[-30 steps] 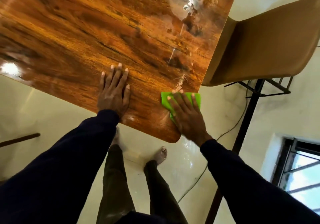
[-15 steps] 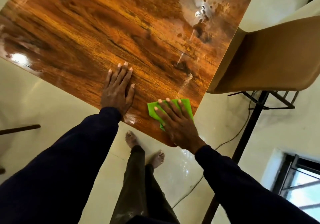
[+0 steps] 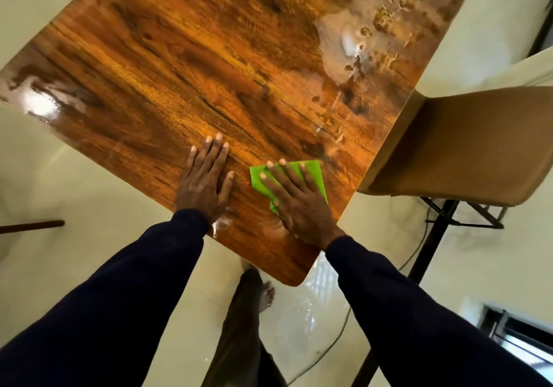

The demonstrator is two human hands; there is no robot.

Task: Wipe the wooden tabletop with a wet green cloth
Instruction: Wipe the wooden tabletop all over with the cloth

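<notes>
No writing, label, brand, number or sign legible anywhere in view. None on the wooden tabletop [image 3: 209,57], the green cloth [image 3: 314,177], the tan chair [image 3: 463,147] or the dark sleeves [image 3: 119,297].

The counter [image 3: 185,66] showed orange-brown wood grain; the cloth [image 3: 311,174] was bright green, the chair [image 3: 466,147] tan, the sleeves [image 3: 125,297] navy.
</notes>
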